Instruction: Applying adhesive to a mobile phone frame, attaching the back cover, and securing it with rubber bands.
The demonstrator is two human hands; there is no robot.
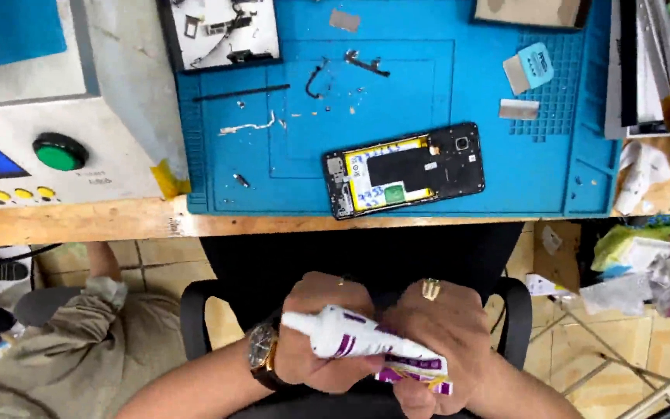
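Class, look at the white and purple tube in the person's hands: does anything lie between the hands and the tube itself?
Nothing visible does. Both hands already have it: the left hand wraps its nozzle end and the right hand squeezes its crimped tail, so the tube lies directly in their grip, held low over the lap, apart from the opened phone on the blue mat.

Bright even light, soft shadows, slight blur — edges warped

My hands cover most of the glue tube, so I can't see its cap. The bottom edge cuts my forearms; small screws on the mat blur.
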